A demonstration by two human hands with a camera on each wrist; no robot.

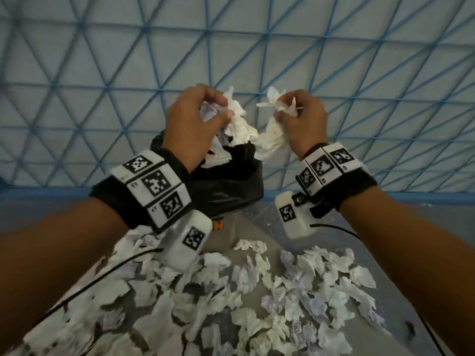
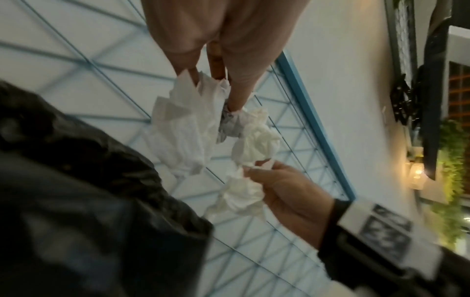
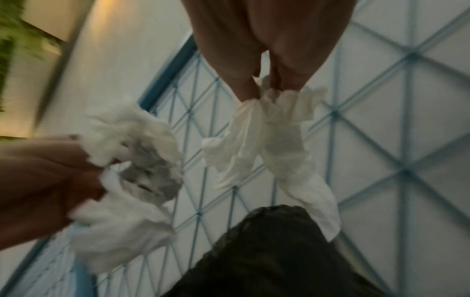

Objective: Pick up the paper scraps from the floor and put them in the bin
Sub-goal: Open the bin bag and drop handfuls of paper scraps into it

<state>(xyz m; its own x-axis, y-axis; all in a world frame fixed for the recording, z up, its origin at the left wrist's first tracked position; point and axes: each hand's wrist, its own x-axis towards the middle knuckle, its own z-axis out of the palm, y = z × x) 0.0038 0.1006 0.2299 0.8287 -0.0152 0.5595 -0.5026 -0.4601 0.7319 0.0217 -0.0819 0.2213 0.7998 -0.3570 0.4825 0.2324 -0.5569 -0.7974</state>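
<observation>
The left hand [image 1: 195, 116] is curled tight around a bunch of crumpled white paper scraps [image 1: 237, 124], fingers folded in with the paper spilling out below and to the right of the knuckles. The right hand [image 1: 300, 119] is likewise closed, gripping its own wad of scraps [image 1: 272, 134], with torn ends poking up above the fingers and a longer tail hanging under the palm. Both hands are held side by side, close but apart, directly over the black-lined bin [image 1: 226, 186], whose mouth sits just below them. Behind the wrists, nearer the person, many more loose scraps [image 1: 257, 291] lie scattered across the floor [image 1: 401, 217].
</observation>
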